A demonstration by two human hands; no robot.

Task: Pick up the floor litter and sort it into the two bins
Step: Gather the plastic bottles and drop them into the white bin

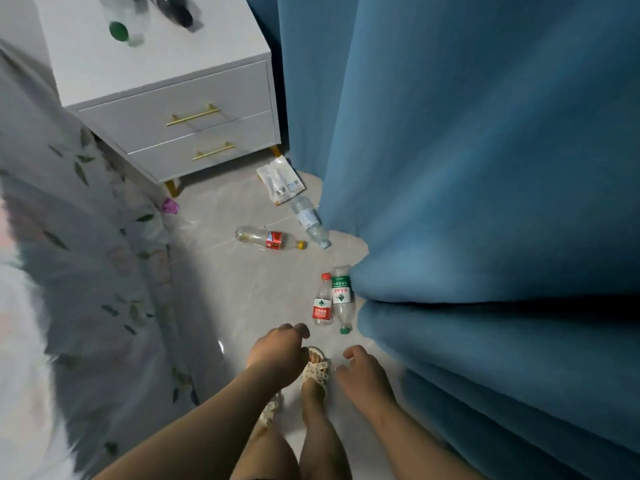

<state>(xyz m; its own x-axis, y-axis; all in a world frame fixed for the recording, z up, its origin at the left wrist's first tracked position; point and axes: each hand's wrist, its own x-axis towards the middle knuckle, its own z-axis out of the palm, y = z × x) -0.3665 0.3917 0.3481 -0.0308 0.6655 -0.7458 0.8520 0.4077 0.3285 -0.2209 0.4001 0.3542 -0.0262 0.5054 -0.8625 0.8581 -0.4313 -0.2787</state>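
Task looks barely begun: no bin is in view, and every bit of litter visible lies on the pale tiled floor [221,271]. Left hand [277,349] and right hand [363,374] hang low at 6 o'clock in the view, both empty, fingers [300,330] loosely curled round nothing.

Nearest litter sits just past the hands at 12-1 o'clock. A clear plastic bottle w/ red label and red cap [323,303] lies side by side with, and touching, a clear plastic bottle w/ green label and green cap [342,299], which lies against the blue curtain [485,168].

Further out at 12:
- a clear plastic bottle w/ red label and yellow cap [268,239], on its side;
- near its cap end, a clear plastic bottle w/ pale label [310,220];
- beyond both, a flat white plastic packet [280,180] by the foot of the white two-drawer cabinet [173,109].

At 10 o'clock a small purple crumpled scrap [169,206] lies by the floral bedsheet [86,237] (prob. litter, can't tell). So approx. six items remain and none is sorted, as far as shown.
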